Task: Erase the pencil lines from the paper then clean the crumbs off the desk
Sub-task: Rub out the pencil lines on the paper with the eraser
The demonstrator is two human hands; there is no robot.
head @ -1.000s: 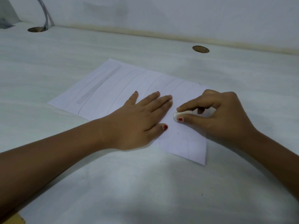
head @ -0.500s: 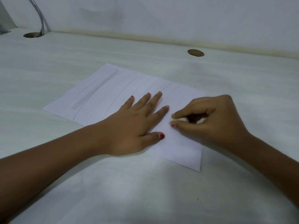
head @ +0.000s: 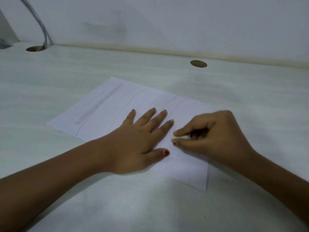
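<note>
At the near right part of the paper (head: 117, 104), that's where the action is; the right hand (head: 217, 141) pinches a small white eraser (head: 181, 136) between thumb and forefinger, its tip down on the sheet; the other fingers are curled in behind. The left hand (head: 137, 144) lies flat just to the left, fingers spread, palm pressing the sheet to the desk (head: 150, 206); its forefinger tip is almost touching the eraser.

Now the geometry: the sheet's long axis runs from the left towards the near right; the pencil lines (head: 173, 101) cross it the short way, far to near. The lines you can see lie left and far of the eraser, several under or beyond the left hand, and a broad grey smudge (head: 98, 104) sits near the far left end. So the work heads leftward, I'd say, and the holding hand stands right in the path; it would have to shift along first.

Edges: the right edge passes under the right hand; the near right corner lies just near of that wrist; strokes towards that edge could buckle the paper. Desk surface shows right and near of the sheet, room for the wrist. Crumbs are too small to make out.
</note>
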